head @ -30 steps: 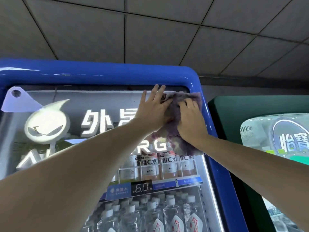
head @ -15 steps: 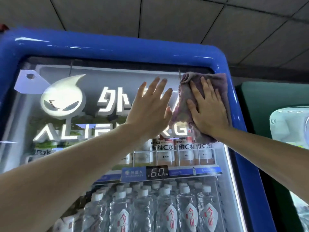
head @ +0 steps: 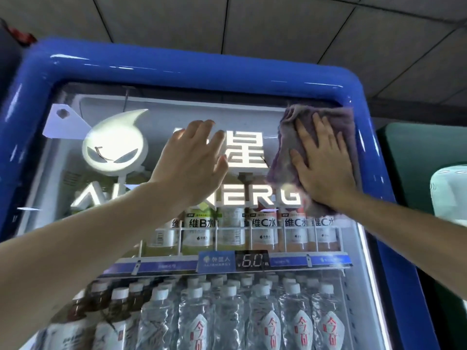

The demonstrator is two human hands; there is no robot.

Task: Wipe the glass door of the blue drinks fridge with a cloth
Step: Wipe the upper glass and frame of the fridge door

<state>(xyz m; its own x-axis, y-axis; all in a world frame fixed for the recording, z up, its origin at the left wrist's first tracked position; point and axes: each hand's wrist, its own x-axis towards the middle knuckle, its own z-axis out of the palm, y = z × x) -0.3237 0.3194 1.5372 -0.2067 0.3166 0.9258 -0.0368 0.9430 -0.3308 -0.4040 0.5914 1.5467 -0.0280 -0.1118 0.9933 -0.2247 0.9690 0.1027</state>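
Purple cloth pressed flat in the top right corner of the fridge's glass door.

The cloth (head: 326,127) lies against the glass door (head: 161,236) of the blue drinks fridge (head: 177,69), just under its top frame, held there by the right hand (head: 322,162) with fingers straight and spread. Left of the cloth, apart from it, the left hand (head: 192,160) lies open on the glass, over the lit lettering (head: 249,151). Below the cloth stand bottles (head: 262,228) on a shelf.

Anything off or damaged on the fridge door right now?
Nothing damaged or spilled. The right hand presses the bunched purple cloth flat in the glass door's top right corner; the left hand is open against the glass, without cloth.
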